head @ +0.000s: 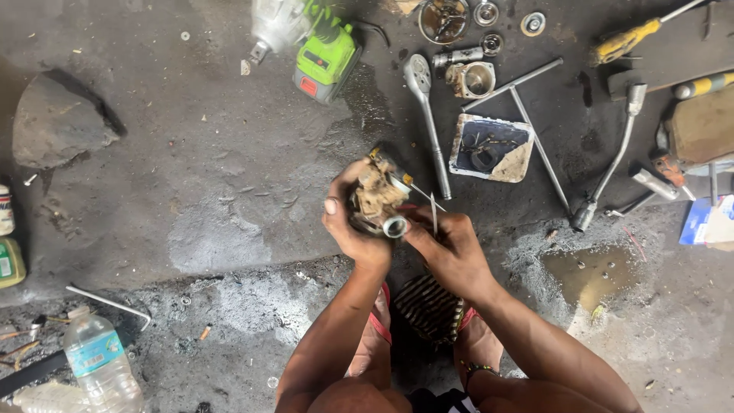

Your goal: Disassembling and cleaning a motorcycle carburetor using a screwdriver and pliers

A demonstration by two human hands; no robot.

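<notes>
My left hand [348, 222] grips a dirty metal carburetor [376, 197] held up over the concrete floor. My right hand [447, 245] is beside it on the right, pinching a thin metal needle-like tool [433, 210] whose tip points up next to the carburetor's round opening. Both forearms come in from the bottom of the head view, above my feet in red-strapped sandals.
A green cordless impact wrench [321, 46] lies at the top. A ratchet [427, 115], T-handle wrench [527, 115], small tray of dark liquid [489, 147], carburetor bowl [471, 78] and screwdrivers [634, 37] are scattered at the upper right. A plastic water bottle [99, 363] lies at the lower left; an oily puddle [592, 271] sits to the right.
</notes>
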